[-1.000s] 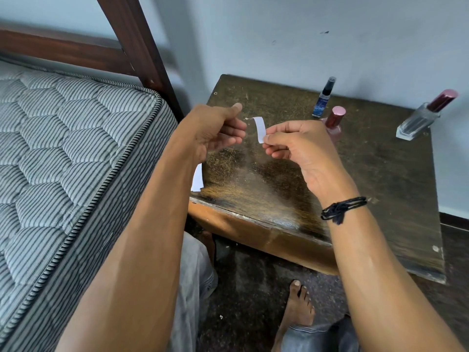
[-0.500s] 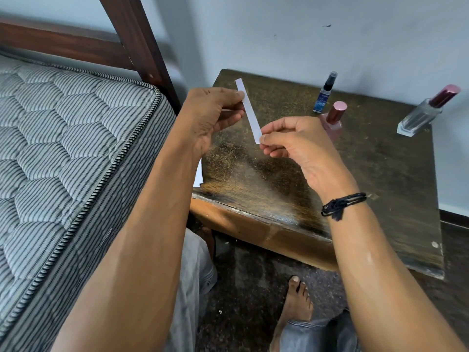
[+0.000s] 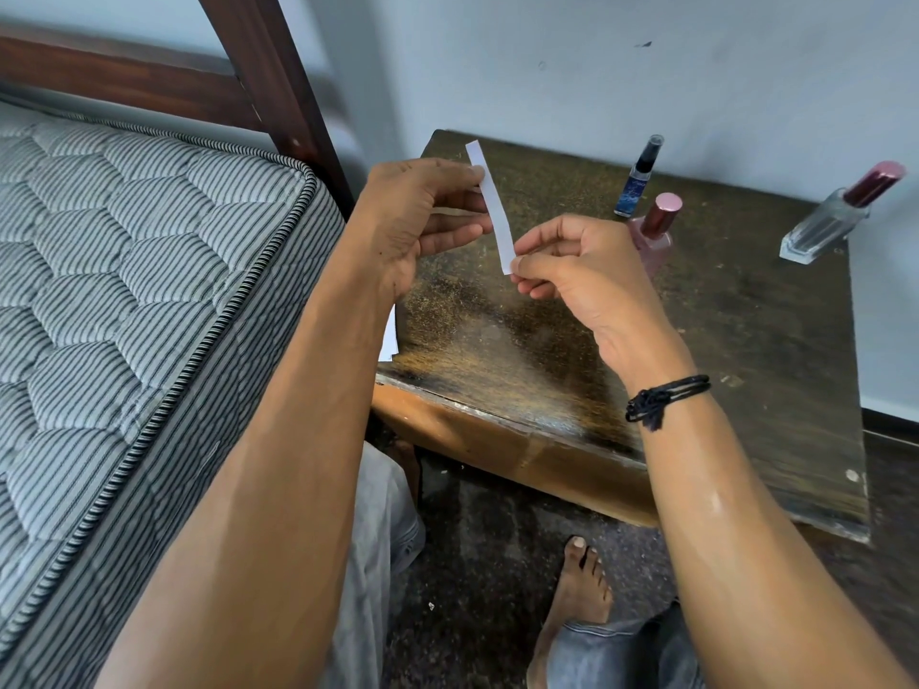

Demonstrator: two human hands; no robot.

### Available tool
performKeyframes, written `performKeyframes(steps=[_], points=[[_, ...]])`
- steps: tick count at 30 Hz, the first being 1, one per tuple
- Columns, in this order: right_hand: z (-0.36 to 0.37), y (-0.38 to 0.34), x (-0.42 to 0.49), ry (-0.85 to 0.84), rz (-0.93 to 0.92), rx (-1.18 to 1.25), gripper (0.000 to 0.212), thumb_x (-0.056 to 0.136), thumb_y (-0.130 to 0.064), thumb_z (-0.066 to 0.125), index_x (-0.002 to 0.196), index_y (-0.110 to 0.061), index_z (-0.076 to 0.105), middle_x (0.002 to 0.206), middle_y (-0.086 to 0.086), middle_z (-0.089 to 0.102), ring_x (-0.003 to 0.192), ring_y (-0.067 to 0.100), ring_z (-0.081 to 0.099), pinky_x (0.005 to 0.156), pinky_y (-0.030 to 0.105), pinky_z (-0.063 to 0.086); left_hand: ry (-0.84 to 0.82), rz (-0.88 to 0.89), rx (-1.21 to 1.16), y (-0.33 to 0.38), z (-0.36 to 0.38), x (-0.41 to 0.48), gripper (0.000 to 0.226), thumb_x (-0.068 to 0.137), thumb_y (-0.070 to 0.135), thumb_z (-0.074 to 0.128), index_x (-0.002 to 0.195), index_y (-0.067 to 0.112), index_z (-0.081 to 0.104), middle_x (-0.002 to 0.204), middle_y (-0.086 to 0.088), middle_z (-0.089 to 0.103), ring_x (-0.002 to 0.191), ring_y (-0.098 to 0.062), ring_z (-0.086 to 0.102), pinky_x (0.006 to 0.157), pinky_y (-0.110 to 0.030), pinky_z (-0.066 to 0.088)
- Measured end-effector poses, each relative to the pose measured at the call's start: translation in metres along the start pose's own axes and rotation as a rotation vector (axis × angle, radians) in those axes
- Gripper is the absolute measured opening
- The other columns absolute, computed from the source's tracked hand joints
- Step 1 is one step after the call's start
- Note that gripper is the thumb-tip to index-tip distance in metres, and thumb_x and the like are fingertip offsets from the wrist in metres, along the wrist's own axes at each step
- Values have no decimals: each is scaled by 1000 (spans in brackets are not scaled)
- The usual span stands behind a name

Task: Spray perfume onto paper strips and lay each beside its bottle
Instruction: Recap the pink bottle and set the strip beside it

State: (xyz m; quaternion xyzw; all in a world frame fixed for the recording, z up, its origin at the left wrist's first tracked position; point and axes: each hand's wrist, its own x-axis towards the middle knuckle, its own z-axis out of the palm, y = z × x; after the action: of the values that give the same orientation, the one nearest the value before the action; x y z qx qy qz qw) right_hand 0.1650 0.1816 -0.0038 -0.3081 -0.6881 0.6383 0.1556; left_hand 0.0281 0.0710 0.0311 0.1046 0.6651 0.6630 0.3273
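A narrow white paper strip (image 3: 494, 206) is stretched out above the dark wooden table (image 3: 721, 340). My left hand (image 3: 422, 216) pinches the strip near its upper end, and my right hand (image 3: 572, 266) pinches its lower end. Three perfume bottles stand at the back of the table: a small blue one with a black cap (image 3: 639, 177), a pink one with a rose cap (image 3: 654, 236) partly behind my right hand, and a clear one with a dark red cap (image 3: 840, 213) at the far right.
More white paper (image 3: 390, 340) lies at the table's left edge, mostly behind my left forearm. A striped mattress (image 3: 124, 290) and its dark wooden bed frame (image 3: 278, 92) are close on the left. The wall runs behind the table. My bare foot (image 3: 579, 584) rests on the floor below.
The strip was curled and short between my hands a second ago. It is straightened to full length, with my left hand up at its top end.
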Motion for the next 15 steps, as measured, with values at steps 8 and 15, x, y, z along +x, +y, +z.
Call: performKeyframes(steps=[8,15], points=[[0,0,0,0,-2,-3,15,83,9,74,89,-5,71,81,19,76,65,18,68,60,24,55,-80,-42,35,0,2,-3,10,91,13,70,96,4,72,82,-13,76,69,-24,76,60,-25,61],[0,0,0,2,-6,-6,15,84,9,74,88,-5,71,81,18,77,66,19,69,60,24,55,-95,-64,38,1,3,-3,9,92,12,68,93,4,71,80,-14,75,68,-24,75,58,-24,60]])
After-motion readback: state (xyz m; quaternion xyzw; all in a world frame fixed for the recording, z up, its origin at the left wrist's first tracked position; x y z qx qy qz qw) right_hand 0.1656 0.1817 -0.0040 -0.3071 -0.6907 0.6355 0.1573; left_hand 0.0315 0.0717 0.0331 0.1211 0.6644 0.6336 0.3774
